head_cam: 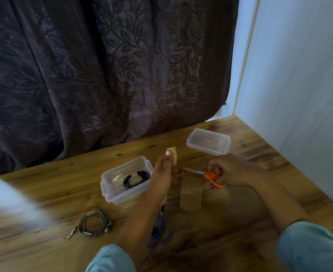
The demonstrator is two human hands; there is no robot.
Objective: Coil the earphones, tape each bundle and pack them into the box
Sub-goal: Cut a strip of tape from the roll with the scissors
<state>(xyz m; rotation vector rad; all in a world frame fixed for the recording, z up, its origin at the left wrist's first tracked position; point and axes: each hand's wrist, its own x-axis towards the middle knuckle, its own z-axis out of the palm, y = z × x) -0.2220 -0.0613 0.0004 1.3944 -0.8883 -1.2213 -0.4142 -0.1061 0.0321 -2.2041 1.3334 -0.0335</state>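
A sticky tape strip (pixel 174 155) is pinched by the left hand (pixel 160 177), with the tape roll (pixel 191 193) dangling below. Scissors (pixel 210 176) are gripped by the right hand (pixel 228 169). The limp, light blue earphones (pixel 158 226), sprawled under the left wrist, are probably best gathered by the cord.

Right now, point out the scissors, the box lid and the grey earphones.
scissors (pixel 211 176), head view, orange handle.
box lid (pixel 208 141), head view, flat middle panel.
grey earphones (pixel 89 233), head view, coil's lower arc.
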